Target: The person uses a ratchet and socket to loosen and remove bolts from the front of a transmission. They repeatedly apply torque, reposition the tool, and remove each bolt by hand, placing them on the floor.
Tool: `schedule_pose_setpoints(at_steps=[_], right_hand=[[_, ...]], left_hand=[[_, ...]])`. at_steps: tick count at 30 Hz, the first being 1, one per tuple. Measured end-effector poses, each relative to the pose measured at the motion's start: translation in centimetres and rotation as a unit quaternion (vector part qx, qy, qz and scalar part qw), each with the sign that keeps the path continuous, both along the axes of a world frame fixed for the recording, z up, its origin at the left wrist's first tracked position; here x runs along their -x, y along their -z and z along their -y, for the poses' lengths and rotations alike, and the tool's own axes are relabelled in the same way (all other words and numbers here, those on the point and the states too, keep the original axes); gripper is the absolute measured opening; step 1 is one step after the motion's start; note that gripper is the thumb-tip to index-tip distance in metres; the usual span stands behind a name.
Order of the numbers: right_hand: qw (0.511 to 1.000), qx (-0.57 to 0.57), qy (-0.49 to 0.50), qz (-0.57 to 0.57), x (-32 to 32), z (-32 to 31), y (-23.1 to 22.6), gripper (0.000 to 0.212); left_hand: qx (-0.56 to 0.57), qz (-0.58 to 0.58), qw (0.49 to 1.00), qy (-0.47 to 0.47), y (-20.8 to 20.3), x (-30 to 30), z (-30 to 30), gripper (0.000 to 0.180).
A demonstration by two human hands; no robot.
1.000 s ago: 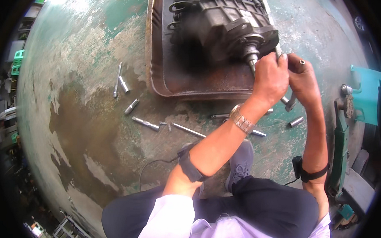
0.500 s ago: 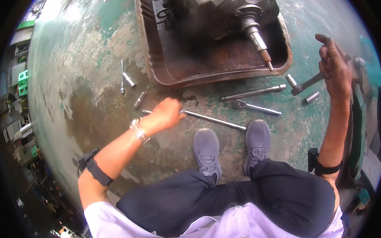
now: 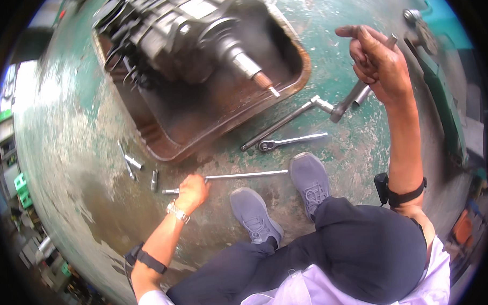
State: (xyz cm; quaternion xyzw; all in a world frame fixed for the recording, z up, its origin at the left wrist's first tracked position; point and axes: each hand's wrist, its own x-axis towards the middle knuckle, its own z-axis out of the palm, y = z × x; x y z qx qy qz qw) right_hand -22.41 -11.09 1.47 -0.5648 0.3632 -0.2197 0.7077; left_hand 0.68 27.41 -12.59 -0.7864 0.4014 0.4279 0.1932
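Note:
My left hand [image 3: 193,190], a wristwatch behind it, is closed over a long thin chrome bar [image 3: 247,175] low over the floor; the bar shows on both sides of the fist. At the right, my raised right hand [image 3: 379,64] is wrapped round a dark metal bar tool [image 3: 351,97] with a thick angled end. Its index finger sticks out to the left while the other fingers curl. Near that tool lie a chrome extension bar [image 3: 278,124], a ratchet [image 3: 292,142] and a socket [image 3: 362,96].
A rusty metal tray [image 3: 221,125] holds a large gearbox-like assembly [image 3: 197,44] with a shaft pointing toward me. Several small sockets and a short bar, including one socket [image 3: 154,180], lie left of my left hand. A green metal frame [image 3: 441,102] stands at the right.
My view has turned right, so the tray and floor tools sit further left and tilted. My right hand has lifted a little with the dark tool; my left still grips the long bar.

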Motion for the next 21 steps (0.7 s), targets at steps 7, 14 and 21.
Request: schedule_pose_setpoints(at_steps=[7,14,21], right_hand=[[0.979,-0.103,0.078,0.155,1.6,2.6,-2.1,0.04],[0.941,-0.161,0.186,0.234,0.0,3.8,1.4,0.038],[0.919,-0.189,0.21,0.274,-3.3,3.9,5.0,0.035]], left_hand=[[-0.095,0.0,0.995,0.012,-0.6,-0.1,1.0,0.044],[-0.045,-0.149,0.988,-0.008,-6.6,-0.5,7.1,0.04],[0.28,-0.334,0.809,-0.394,-8.9,-2.3,18.3,0.02]])
